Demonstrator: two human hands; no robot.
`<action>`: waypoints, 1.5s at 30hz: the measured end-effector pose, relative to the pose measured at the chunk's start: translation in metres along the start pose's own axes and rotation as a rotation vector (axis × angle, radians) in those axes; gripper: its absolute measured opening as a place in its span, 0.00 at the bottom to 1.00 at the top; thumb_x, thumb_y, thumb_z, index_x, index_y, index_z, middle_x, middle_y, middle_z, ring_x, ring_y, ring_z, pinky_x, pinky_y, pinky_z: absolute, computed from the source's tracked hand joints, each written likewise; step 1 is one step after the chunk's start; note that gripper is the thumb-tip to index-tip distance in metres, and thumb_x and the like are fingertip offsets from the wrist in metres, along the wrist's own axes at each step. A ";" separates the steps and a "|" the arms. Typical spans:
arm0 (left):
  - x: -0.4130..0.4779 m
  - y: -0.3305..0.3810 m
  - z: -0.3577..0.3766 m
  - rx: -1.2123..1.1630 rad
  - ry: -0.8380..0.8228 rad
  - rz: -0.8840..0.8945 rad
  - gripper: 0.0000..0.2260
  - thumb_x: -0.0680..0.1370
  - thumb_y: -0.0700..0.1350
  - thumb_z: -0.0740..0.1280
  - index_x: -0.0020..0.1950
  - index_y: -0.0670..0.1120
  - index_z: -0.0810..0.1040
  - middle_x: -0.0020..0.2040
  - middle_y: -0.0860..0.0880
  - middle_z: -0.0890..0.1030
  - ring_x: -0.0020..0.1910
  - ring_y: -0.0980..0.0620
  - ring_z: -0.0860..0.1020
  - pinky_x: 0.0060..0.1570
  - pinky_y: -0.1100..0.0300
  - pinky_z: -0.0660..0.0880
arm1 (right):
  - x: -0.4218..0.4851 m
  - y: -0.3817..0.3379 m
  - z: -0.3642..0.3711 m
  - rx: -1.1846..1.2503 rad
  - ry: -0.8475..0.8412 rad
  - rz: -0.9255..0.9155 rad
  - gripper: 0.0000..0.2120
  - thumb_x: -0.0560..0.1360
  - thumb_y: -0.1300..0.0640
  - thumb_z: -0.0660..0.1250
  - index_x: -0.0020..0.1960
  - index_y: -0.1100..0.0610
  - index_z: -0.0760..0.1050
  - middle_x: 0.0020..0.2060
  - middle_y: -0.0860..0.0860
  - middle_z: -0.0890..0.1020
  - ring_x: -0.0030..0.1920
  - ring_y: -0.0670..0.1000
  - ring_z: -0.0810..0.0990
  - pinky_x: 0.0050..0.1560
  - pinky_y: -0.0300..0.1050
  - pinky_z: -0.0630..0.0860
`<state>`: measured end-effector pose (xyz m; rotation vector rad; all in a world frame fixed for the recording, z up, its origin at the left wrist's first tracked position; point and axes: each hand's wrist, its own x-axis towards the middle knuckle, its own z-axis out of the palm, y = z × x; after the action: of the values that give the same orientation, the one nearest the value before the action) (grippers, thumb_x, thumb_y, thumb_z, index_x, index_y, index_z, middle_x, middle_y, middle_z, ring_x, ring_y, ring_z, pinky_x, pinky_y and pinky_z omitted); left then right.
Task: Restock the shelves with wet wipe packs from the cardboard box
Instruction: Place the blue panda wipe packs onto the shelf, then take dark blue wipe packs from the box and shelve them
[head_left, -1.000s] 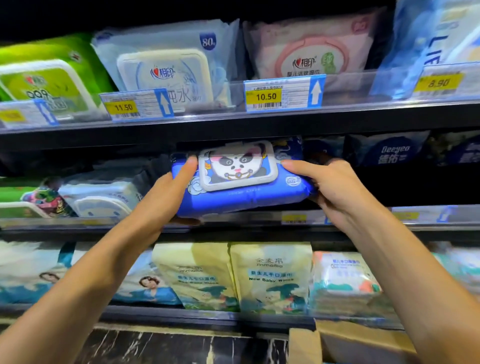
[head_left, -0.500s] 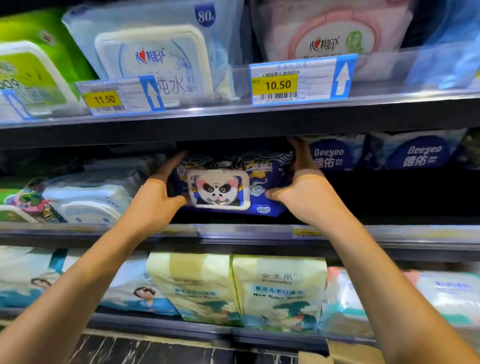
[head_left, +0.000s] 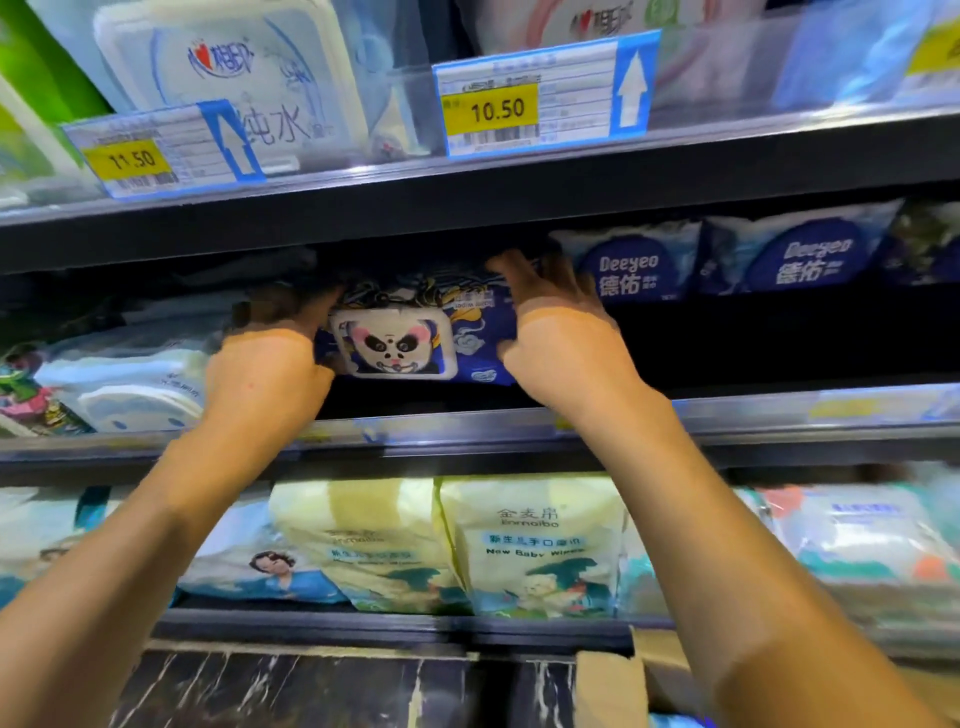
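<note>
Just below the 10.50 price tag, the panda wet wipe pack sat upright inside the middle shelf. The right hand had its grip curled over the pack's right end. The left hand met the pack's left end (its grip too blurred to tell).
</note>
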<state>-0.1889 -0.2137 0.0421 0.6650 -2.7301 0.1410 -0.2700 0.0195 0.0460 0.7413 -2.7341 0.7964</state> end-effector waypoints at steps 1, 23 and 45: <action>-0.011 0.005 -0.004 -0.031 0.048 0.017 0.16 0.74 0.50 0.69 0.61 0.50 0.76 0.56 0.36 0.78 0.52 0.32 0.76 0.49 0.44 0.78 | -0.009 0.002 -0.006 -0.038 0.047 -0.059 0.31 0.73 0.57 0.72 0.72 0.44 0.65 0.74 0.55 0.64 0.72 0.63 0.66 0.62 0.57 0.74; -0.205 0.238 0.044 -0.750 -0.370 1.010 0.33 0.73 0.60 0.69 0.75 0.52 0.66 0.71 0.51 0.70 0.69 0.53 0.68 0.69 0.59 0.63 | -0.245 0.186 -0.155 -0.165 -0.410 0.100 0.29 0.68 0.53 0.80 0.66 0.48 0.74 0.54 0.39 0.77 0.56 0.45 0.78 0.57 0.37 0.71; -0.259 0.274 0.195 0.357 -1.069 0.939 0.52 0.68 0.66 0.72 0.80 0.41 0.52 0.73 0.46 0.71 0.69 0.43 0.73 0.63 0.50 0.73 | -0.299 0.263 0.087 -0.249 -1.063 0.213 0.50 0.71 0.53 0.78 0.82 0.60 0.50 0.78 0.59 0.62 0.78 0.62 0.60 0.74 0.57 0.67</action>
<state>-0.1550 0.1073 -0.2340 -0.8091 -3.8381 0.6463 -0.1548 0.2862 -0.2395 1.0316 -3.7828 0.0118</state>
